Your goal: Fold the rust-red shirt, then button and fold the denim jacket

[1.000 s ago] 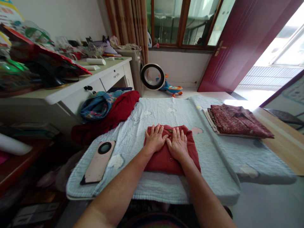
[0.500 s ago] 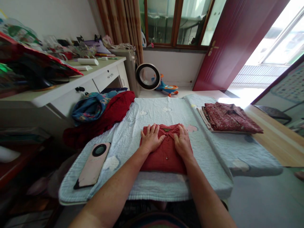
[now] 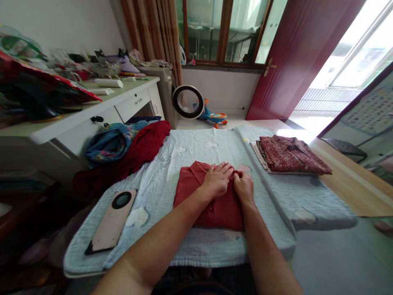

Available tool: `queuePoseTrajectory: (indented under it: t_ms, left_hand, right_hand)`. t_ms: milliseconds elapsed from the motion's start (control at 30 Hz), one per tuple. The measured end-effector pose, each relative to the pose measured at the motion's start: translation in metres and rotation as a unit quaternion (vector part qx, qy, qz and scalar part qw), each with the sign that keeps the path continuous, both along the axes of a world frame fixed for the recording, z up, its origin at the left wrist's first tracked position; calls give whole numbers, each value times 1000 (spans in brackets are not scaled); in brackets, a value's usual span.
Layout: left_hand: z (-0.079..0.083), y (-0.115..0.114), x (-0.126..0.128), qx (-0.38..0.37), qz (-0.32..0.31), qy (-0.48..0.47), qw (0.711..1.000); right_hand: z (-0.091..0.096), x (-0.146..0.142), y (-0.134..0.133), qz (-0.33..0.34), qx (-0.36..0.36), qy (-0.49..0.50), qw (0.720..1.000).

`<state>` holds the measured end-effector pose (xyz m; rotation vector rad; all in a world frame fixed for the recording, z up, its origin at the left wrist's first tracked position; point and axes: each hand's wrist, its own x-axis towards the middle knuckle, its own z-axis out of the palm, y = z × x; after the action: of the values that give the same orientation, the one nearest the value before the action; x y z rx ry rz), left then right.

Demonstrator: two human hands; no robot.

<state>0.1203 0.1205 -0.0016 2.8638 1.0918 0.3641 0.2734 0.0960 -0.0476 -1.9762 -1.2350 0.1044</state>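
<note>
A folded red shirt (image 3: pixel 188 185) with its collar at the far side lies on the pale blue quilted cover (image 3: pixel 159 190). My left hand (image 3: pixel 218 180) rests flat across the shirt near the collar, fingers stretched out and hiding part of the front. At the shirt's far right corner, my right hand (image 3: pixel 245 186) has its fingers curled and pinched on the fabric edge. One button shows below my left wrist.
A phone (image 3: pixel 113 221) lies at the cover's left side. Behind it are a dark red garment (image 3: pixel 147 143) and a blue garment (image 3: pixel 107 143). Folded patterned clothes (image 3: pixel 294 153) are stacked at right. A white desk (image 3: pixel 135 92) stands far left.
My left hand has slid right from the shirt's left side to its middle. My right hand has gone from lying flat to gripping the right edge. The view has shifted slightly.
</note>
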Motion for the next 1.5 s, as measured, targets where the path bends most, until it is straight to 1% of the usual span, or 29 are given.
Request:
queuePoseTrajectory:
  t_ms: [67,133,233,400,600,767,933,1067,1200,1400,1500]
  left_hand:
    - [-11,3,9,-14,-10,7,1000]
    - [-20,6,13,-16,3,6,1000]
    - [-26,6,12,-5,21,1,1000]
    - [-28,4,12,-2,35,6,999]
    - [-31,4,14,-5,38,4,999]
    - [-31,4,12,4,32,-1,999]
    - [-31,5,11,-3,31,1,1000]
    - [-30,4,12,-7,31,5,999]
    - [-29,3,12,-5,33,9,999]
    - [-29,2,11,-1,25,2,1000]
    - [-29,3,11,-6,21,13,1000]
  right_hand:
    - [0,5,4,18,9,26,999]
    - [-1,8,7,33,24,41,998]
    - [-2,9,9,40,48,44,997]
    - [-2,3,6,26,62,32,997]
    - [3,-1,1,20,64,112,991]
    - [0,4,3,22,67,159,985]
    - [-4,11,12,40,17,137,990]
    - [-6,12,16,59,20,129,990]
    - [-7,11,14,46,35,146,988]
    - [-6,8,14,14,18,101,995]
    - [-6,9,15,14,22,87,996]
